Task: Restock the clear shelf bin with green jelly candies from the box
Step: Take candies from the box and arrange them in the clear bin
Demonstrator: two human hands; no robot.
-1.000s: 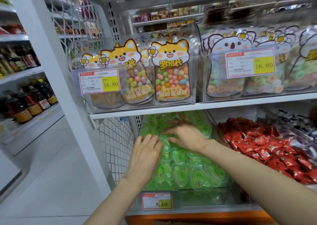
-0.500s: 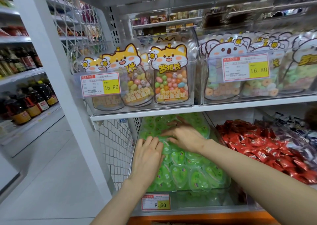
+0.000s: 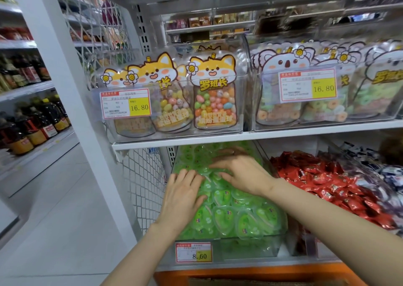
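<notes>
Shop shelf | clear bin (image 3: 250, 249) full of green jelly candies (image 3: 242, 217) | left hand (image 3: 185, 196) flat on pile, 9 o'clock | right hand (image 3: 244, 174) spread, 12 o'clock, apparently pressing candies

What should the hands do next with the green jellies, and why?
Probably push the green jelly candies gently toward the back and flatten them. The left hand and right hand both lie flat on the pile, holding nothing. The candies look heaped about as high as the front wall of the clear bin, so one might slide out.
</notes>
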